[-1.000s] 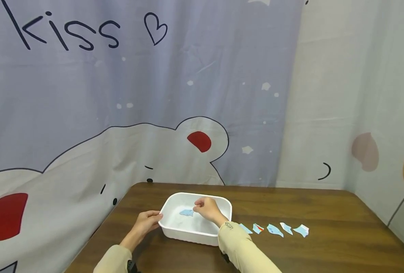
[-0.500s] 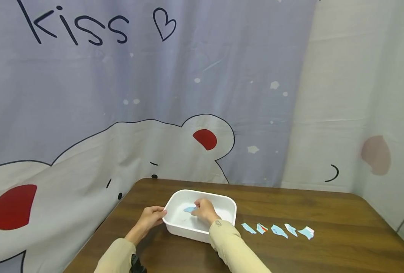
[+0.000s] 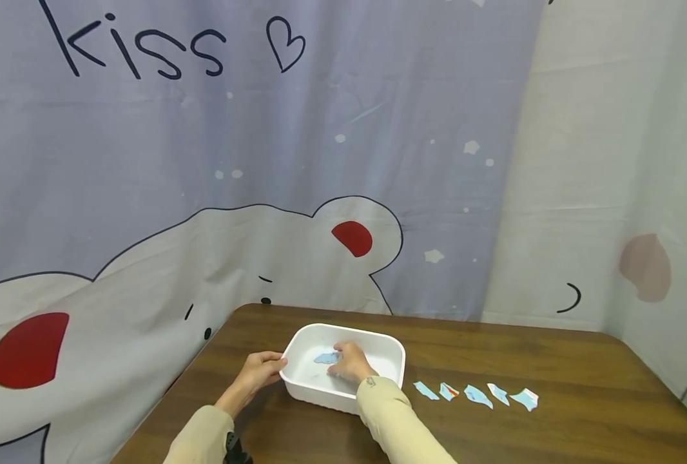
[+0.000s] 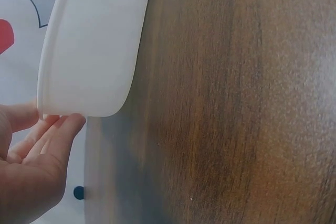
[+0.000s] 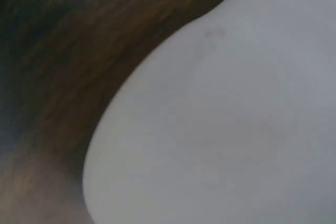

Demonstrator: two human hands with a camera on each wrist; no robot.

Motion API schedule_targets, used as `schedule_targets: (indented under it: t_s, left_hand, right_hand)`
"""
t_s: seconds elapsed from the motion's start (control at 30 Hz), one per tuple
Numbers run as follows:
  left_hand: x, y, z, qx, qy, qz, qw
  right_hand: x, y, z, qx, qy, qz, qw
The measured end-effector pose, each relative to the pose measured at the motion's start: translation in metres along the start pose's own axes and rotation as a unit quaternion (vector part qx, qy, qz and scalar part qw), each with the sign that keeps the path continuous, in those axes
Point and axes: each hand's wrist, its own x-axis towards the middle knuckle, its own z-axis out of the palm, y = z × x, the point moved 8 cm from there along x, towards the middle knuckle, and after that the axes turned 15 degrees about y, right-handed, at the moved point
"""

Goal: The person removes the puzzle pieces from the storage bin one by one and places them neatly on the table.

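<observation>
A white plastic tub (image 3: 314, 392) stands on the wooden table. My left hand (image 3: 258, 372) holds its left end; in the left wrist view the thumb lies at the rim and the fingers (image 4: 65, 137) press the outer wall below it. On the tub's floor lies a light blue, irregular paper piece (image 3: 325, 358). My right hand (image 3: 352, 363) reaches inside, its thumb and forefinger apart at the piece's right end, overlapping it in the head view. The right wrist view has only a blurred pale surface and wood, with the hand out of sight.
Several torn-looking blue and white pieces (image 3: 478, 396) lie in a row on the table (image 3: 552, 361), right of the tub. One piece (image 3: 449, 392) bears a red mark. Behind the table hangs a printed curtain (image 3: 436, 161).
My right hand has lowered from above the tub's middle to the blue piece, thumb and forefinger parting. My left hand stays at the tub. The head view has shifted slightly.
</observation>
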Motion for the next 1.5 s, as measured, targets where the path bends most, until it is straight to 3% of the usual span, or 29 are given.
schedule_targets:
  t_s: [0.23,0.57,1.03,1.27,1.5]
  left_hand:
    - [0.001,-0.004,0.0,-0.01,0.012,-0.004,0.9999]
    - [0.003,0.0,-0.001,-0.003,0.012,-0.002,0.9999]
    - [0.0,-0.001,-0.005,0.007,0.017,-0.007,0.9998]
    - [-0.003,-0.002,-0.006,0.003,0.009,-0.007,0.9999]
    - [0.0,-0.002,-0.002,-0.016,0.014,-0.009,0.9997]
  right_hand:
    - [-0.001,0.0,0.007,-0.037,-0.012,-0.044,0.998]
    - [0.003,-0.001,0.011,-0.095,-0.027,-0.049,0.994]
    - [-0.001,-0.008,0.01,-0.076,0.007,-0.104,0.992]
    - [-0.005,-0.007,0.011,-0.102,0.007,-0.099,0.99]
    - [-0.001,-0.004,-0.003,-0.101,0.027,-0.085,0.991]
